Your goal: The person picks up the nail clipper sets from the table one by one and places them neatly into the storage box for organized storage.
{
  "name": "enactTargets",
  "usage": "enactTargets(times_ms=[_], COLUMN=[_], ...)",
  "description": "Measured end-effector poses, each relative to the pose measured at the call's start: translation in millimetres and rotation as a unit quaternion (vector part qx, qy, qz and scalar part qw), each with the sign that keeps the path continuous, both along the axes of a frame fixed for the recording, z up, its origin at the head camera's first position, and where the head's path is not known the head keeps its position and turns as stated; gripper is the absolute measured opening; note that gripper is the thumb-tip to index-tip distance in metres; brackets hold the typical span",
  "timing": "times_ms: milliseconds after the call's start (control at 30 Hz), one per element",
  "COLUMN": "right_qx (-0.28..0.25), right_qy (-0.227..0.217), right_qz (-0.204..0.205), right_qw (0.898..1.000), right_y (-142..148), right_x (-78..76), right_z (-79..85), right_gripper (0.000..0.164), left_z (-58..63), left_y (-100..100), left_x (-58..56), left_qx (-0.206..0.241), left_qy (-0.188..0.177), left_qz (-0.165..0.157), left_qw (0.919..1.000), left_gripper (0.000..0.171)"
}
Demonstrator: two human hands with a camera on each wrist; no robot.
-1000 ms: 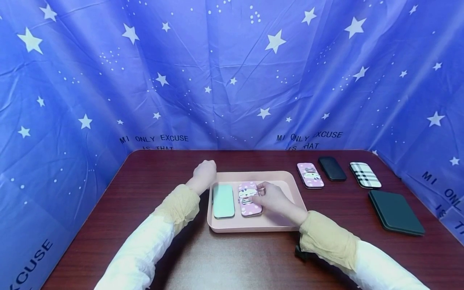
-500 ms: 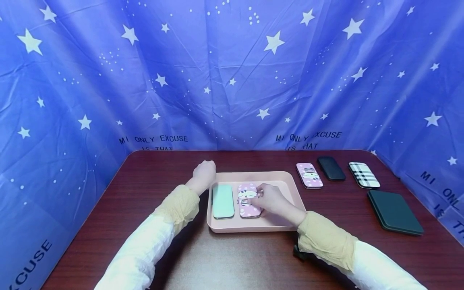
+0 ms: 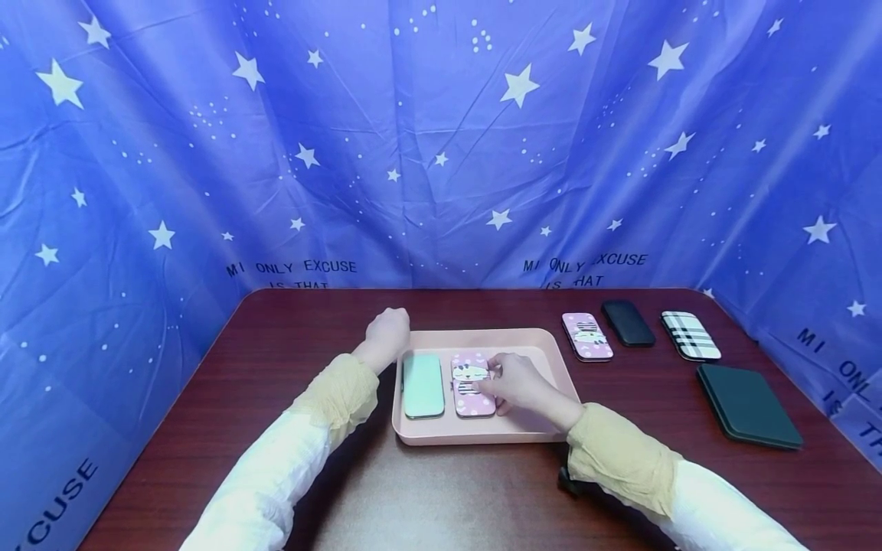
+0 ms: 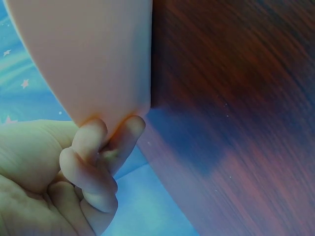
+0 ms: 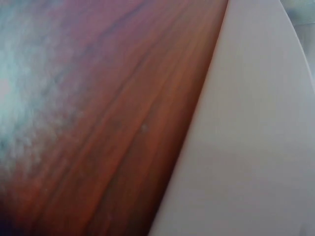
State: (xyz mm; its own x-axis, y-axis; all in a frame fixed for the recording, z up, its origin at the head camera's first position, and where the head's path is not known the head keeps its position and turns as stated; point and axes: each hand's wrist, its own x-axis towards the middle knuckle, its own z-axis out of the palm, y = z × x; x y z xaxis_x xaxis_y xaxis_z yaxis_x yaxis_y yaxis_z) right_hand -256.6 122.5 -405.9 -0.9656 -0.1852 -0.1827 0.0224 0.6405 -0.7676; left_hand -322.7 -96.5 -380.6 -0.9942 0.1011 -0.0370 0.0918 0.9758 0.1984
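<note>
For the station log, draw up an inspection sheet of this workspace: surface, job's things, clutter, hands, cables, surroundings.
Surface: dark red wood-grain table, glare near the front.
Job's things: pink tray holding a mint case and, right of it, a pink cat-print case.
Clutter: right of the tray, a second pink case, a black case, a plaid case and a dark green case.
Hands: left hand grips the tray's far left corner; right hand holds the pink cat-print case's right side.
Cables: nothing seen.
Surroundings: blue star-print curtain.

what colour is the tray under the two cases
The tray is pale pink; the head view shows it best.
</note>
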Motion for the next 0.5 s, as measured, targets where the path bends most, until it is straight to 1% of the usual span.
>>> enactTargets(times_ms=[233,500], right_qx=[-0.021,-0.047], right_qy=[-0.012,-0.024], right_qz=[0.01,0.03], right_qw=[1.0,0.998], right_y=[2.3,8.2], right_x=[0.9,3.6], right_z=[1.6,5.2], right_gripper=[0.051,0.063], left_z=[0.5,0.3], left_y=[-0.4,0.0], left_x=[0.5,1.7], left_qx=[0.0,0.001], left_qy=[0.005,0.009], left_qz=[0.001,0.0], left_qw=[1.0,1.0], left_gripper=[0.006,0.006])
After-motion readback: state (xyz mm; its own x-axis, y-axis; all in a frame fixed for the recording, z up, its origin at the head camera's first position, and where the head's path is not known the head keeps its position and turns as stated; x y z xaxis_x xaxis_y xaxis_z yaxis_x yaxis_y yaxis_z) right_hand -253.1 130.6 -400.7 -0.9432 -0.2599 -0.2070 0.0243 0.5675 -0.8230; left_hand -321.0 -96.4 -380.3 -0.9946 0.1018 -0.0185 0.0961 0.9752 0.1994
